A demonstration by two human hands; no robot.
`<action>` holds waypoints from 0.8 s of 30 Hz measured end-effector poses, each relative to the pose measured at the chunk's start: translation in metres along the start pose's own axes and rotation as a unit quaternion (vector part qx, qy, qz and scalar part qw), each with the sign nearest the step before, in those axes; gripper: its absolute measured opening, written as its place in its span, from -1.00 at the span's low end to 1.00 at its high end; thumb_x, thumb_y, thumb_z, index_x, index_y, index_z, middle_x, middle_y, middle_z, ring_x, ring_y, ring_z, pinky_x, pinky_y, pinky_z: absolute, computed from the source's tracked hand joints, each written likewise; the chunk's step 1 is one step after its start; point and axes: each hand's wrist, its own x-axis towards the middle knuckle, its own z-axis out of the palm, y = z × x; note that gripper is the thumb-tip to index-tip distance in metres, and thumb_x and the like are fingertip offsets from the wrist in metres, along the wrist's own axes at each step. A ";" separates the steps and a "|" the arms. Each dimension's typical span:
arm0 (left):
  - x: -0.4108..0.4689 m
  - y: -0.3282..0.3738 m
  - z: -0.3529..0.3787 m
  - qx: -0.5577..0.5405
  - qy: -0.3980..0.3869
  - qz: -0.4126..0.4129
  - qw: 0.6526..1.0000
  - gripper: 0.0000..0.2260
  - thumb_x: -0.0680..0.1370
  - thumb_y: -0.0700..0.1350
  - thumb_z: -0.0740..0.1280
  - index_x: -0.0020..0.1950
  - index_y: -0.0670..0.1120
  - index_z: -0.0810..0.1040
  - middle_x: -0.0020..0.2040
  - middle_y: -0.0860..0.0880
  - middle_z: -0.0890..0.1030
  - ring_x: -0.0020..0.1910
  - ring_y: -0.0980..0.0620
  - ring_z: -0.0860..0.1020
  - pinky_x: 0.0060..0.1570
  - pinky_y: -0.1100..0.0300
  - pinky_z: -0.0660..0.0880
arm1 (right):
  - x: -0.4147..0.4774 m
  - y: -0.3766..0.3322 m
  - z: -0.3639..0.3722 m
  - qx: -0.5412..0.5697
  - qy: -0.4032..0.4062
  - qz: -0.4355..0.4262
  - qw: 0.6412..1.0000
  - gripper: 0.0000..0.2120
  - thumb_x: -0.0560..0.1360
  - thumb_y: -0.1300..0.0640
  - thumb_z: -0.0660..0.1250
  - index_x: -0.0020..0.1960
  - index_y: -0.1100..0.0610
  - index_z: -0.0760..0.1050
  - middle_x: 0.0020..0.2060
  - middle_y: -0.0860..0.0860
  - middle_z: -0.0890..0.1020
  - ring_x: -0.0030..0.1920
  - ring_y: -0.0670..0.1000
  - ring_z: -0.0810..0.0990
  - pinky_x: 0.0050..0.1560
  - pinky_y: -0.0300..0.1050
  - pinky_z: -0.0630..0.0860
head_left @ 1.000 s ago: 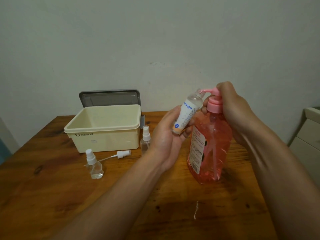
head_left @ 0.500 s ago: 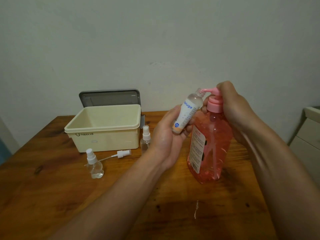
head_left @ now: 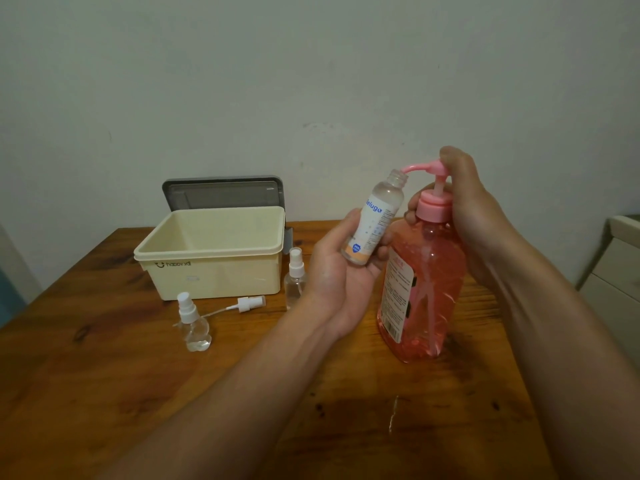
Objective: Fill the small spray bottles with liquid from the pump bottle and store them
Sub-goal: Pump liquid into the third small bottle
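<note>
Head view: the left hand [head_left: 341, 271] grips a small clear labelled spray bottle [head_left: 375, 221], tilted, its open neck at the spout of the pink pump bottle [head_left: 424, 289]. The right hand [head_left: 464, 206] closes around the pump head, the bottle standing on the wooden desk [head_left: 104, 375].

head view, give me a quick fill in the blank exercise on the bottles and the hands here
1. The left hand holds the labelled small bottle with its mouth at the pump bottle's ____.
2. The right hand rests on the pump ____.
3. The loose spray cap lies in front of the cream ____.

Missing words: spout; head; box
</note>
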 end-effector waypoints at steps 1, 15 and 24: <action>-0.001 0.000 -0.001 -0.007 0.001 0.000 1.000 -0.76 0.61 -0.07 0.22 0.01 -0.20 0.60 -0.22 -0.08 0.62 -0.24 0.06 0.51 -0.24 0.28 0.45 | -0.001 0.000 0.000 0.002 0.000 0.001 1.000 -0.41 0.50 -0.34 0.10 -0.32 0.13 0.54 -0.43 0.08 0.60 -0.31 0.11 0.49 -0.17 0.00 0.42; -0.014 0.003 -0.020 -0.053 0.044 -0.014 0.998 -0.71 0.60 -0.04 0.25 0.17 -0.22 0.55 -0.16 -0.11 0.59 -0.25 0.05 0.55 -0.27 0.27 0.49 | -0.011 -0.007 -0.002 -0.034 0.022 -0.013 0.999 -0.43 0.51 -0.40 0.11 -0.11 0.05 0.63 -0.16 0.08 0.73 -0.19 0.03 0.65 -0.15 -0.06 0.52; -0.028 0.005 -0.036 -0.096 0.063 -0.028 0.993 -0.67 0.58 -0.05 0.27 0.24 -0.23 0.53 -0.09 -0.13 0.58 -0.26 0.04 0.55 -0.29 0.28 0.49 | -0.025 -0.023 0.007 -0.112 0.106 -0.146 0.977 -0.62 0.57 -0.25 0.17 0.18 -0.02 0.53 0.04 -0.19 0.60 -0.06 -0.29 0.53 -0.20 -0.29 0.38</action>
